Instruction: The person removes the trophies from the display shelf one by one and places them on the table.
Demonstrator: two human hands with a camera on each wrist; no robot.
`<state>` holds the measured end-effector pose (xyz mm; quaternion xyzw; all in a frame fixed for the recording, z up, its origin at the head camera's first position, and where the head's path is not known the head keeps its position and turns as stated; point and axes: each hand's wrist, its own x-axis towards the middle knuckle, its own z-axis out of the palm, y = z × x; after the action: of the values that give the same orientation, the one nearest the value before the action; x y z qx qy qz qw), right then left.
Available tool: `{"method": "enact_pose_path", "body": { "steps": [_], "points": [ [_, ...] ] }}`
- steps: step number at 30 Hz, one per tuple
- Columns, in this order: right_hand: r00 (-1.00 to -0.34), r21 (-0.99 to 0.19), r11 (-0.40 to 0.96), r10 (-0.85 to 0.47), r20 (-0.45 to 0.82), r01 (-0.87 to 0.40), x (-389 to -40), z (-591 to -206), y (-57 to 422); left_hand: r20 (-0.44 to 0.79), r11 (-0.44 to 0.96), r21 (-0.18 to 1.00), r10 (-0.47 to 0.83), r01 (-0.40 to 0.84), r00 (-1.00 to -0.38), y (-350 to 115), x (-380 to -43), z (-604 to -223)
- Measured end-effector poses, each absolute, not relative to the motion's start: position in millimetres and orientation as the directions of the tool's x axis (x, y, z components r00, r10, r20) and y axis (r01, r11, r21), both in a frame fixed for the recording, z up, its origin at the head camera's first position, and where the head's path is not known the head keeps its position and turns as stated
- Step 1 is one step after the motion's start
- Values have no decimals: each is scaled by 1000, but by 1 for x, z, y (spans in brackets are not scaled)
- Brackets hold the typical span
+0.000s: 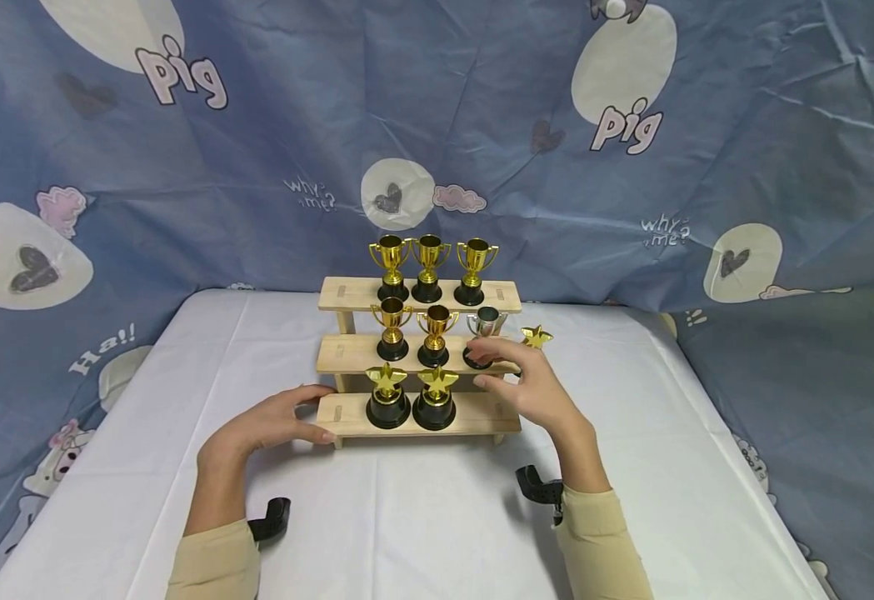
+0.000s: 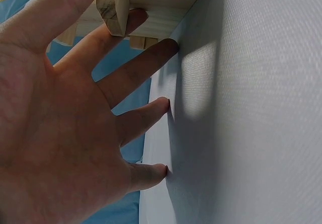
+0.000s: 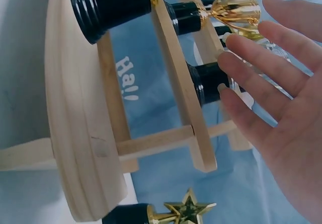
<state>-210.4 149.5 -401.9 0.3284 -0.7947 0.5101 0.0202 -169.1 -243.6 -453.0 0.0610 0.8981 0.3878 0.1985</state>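
In the head view, a three-tier wooden stand (image 1: 500, 408) is flanked by two bare hands on a white-covered table (image 1: 407, 517), backed by a blue cloth (image 1: 257, 125) printed with "pig" and "why me?". The left end of the bottom tier is met by the left hand (image 1: 267, 422), its thumb and fingers parted around the corner. A silver cup trophy (image 1: 486, 317) is seen upright at the right end of the middle tier, its black base partly covered by the right hand (image 1: 530, 382), whose fingers are extended, with the thumb held apart; whether the trophy is touched cannot be told. Three gold cups (image 1: 429, 252) are lined up on the top tier, two more gold cups (image 1: 392, 315) are stood beside the silver one, and two star trophies (image 1: 438, 382) are placed on the bottom tier. Another star trophy (image 1: 537, 336) is partly hidden beyond the right hand, just beside the stand. In the left wrist view, the left hand is shown spread wide, its index finger partly hidden behind the stand's wood. In the right wrist view, the right hand is seen with fingers outstretched and nothing visibly pinched, near a black base on the middle tier; the lone star trophy is glimpsed at the lower edge.
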Motion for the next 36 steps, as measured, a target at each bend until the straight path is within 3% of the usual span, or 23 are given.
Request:
{"method": "enact_pose_path", "body": {
  "steps": [13,25,36],
  "points": [
    [-754,-743,317,-544,368,-590,-209,-407,137,-319,690,721,255,-58,-913,-242,-169,-453],
    [-775,-785,322,-561,291,-528,-206,-411,127,-316,685,726,258,-58,-913,-243,-170,-455],
    [-785,-738,392,-547,293,-549,-205,-414,119,-319,674,736,256,-68,-913,-243,-169,-453]
  ]
}}
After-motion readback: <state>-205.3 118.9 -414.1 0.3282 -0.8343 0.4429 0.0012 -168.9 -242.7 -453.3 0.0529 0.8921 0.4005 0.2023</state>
